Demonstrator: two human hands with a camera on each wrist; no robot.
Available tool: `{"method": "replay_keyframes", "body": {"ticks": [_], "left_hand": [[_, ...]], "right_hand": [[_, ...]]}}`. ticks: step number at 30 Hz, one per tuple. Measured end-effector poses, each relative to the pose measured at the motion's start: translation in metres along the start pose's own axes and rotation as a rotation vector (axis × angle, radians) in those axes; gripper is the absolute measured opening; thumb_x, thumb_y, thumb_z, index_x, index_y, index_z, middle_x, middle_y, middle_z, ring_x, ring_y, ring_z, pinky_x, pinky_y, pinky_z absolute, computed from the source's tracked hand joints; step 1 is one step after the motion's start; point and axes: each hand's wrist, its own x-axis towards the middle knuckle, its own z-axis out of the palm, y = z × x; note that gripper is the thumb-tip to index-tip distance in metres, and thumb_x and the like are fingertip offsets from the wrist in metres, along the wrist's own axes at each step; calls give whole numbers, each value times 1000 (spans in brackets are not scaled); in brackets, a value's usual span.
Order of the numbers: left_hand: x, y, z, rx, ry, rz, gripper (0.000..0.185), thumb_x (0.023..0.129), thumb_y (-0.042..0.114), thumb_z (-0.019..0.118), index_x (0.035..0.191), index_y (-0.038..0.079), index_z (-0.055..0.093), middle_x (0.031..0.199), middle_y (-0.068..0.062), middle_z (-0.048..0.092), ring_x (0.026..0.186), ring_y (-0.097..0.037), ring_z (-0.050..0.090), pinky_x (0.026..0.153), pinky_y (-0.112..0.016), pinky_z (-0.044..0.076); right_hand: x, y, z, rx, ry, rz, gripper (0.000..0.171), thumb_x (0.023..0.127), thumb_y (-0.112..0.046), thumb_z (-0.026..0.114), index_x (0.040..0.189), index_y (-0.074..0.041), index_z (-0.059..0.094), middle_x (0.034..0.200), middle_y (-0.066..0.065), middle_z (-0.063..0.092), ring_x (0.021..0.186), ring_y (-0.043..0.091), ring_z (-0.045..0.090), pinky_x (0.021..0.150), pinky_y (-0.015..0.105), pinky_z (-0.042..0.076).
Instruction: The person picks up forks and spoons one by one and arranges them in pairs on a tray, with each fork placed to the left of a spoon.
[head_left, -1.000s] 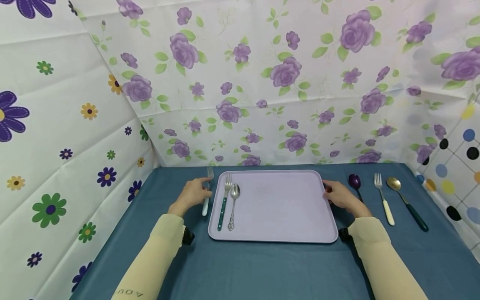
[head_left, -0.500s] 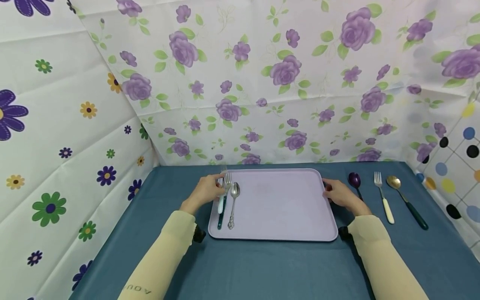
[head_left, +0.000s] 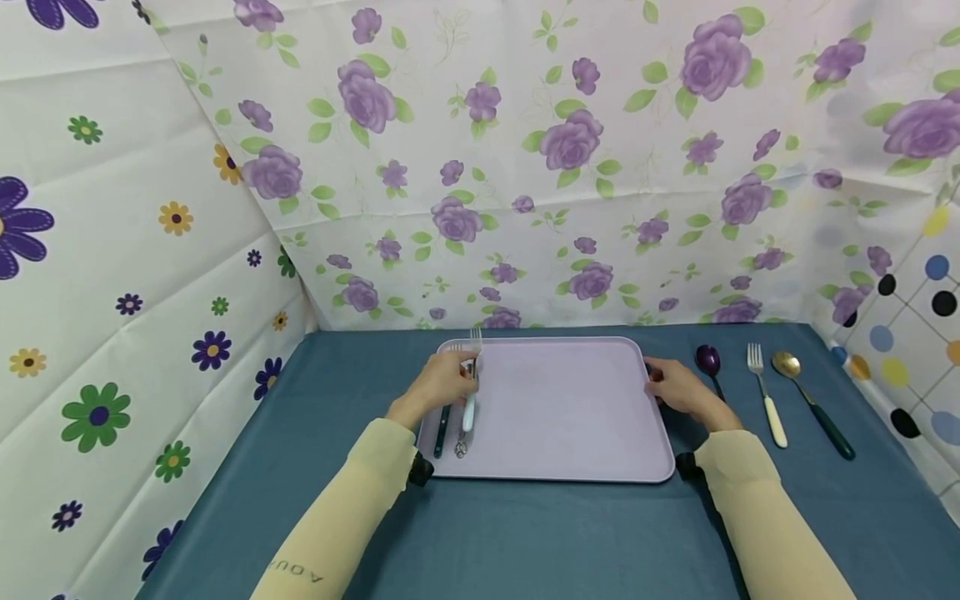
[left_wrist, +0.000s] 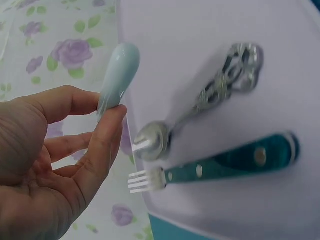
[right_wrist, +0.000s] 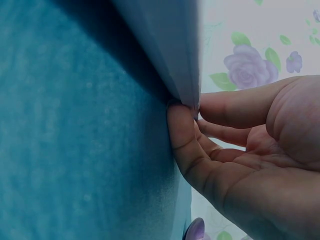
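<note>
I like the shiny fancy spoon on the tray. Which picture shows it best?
The left wrist view: the silver spoon lies close up, showing its bowl and patterned handle. The head view shows it small, partly behind the left hand. The right wrist view misses it.

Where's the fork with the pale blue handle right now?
In the head view, the pale-blue-handled fork is pinched in the left hand, above the silver spoon at the left end of the lilac tray.
</note>
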Motion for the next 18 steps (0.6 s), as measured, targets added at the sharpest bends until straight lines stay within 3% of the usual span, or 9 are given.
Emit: {"method": "replay_keyframes", "body": {"ticks": [8, 14, 18], "left_hand": [[4, 5, 13, 46, -21, 51, 62, 91, -1, 69, 151, -1, 51, 76, -3, 66, 63, -23, 71, 58, -28, 58], [7, 10, 24, 40, -52, 52, 64, 92, 0, 71, 153, 0, 50, 71, -4, 66, 67, -32, 74, 57, -30, 58], [8, 13, 30, 57, -51, 39, 64, 92, 3, 73, 152, -1, 51, 72, -4, 66, 65, -29, 74, 57, -28, 58]], "right_hand": [[1, 2, 0, 7, -1, 7, 58, 101, 1, 53, 152, 18, 33, 99, 21, 58, 87, 28, 60, 77, 39, 55], [1, 1, 0, 3, 0, 8, 57, 102, 1, 53, 153, 18, 33, 100, 21, 58, 87, 29, 60, 78, 40, 55], [0, 0, 0, -6, -4, 13, 58, 102, 0, 53, 153, 18, 32, 101, 21, 58, 88, 29, 60, 80, 41, 55]]}}
